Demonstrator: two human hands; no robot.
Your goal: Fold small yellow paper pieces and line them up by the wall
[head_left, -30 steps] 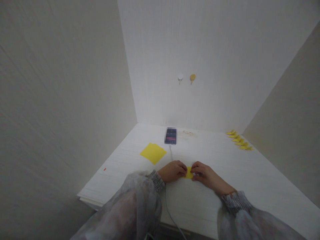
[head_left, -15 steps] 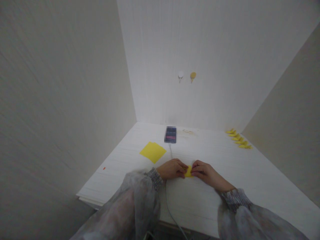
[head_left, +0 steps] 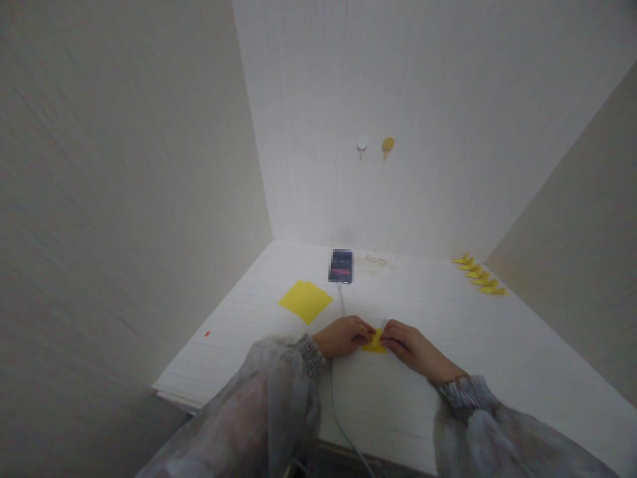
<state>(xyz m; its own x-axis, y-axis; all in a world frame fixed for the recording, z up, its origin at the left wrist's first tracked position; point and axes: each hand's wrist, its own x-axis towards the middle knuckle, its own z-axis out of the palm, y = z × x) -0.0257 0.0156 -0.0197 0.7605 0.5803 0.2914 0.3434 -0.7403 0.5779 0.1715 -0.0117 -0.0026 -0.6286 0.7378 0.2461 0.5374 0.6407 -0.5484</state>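
A small folded piece of yellow paper (head_left: 375,342) lies on the white table between my two hands. My left hand (head_left: 346,336) has its fingers closed on the paper's left side. From the right, my right hand (head_left: 402,339) pinches the paper's right edge with thumb and fingers. The fingertips cover parts of the paper, so its exact folds are hidden. Just up and left of my left hand rest square yellow sheets (head_left: 305,301), lying flat.
A phone (head_left: 341,266) sits near the back wall, its cable (head_left: 334,392) running under my left wrist to the front edge. Several folded yellow paper pieces (head_left: 478,275) form a row at the back right. Two hooks (head_left: 388,145) hang on the wall. An orange scrap (head_left: 208,333) lies left.
Slightly more of the yellow paper shows at its lower left beside my left fingers. Both hands stay nearly in place; the view has shifted a little.
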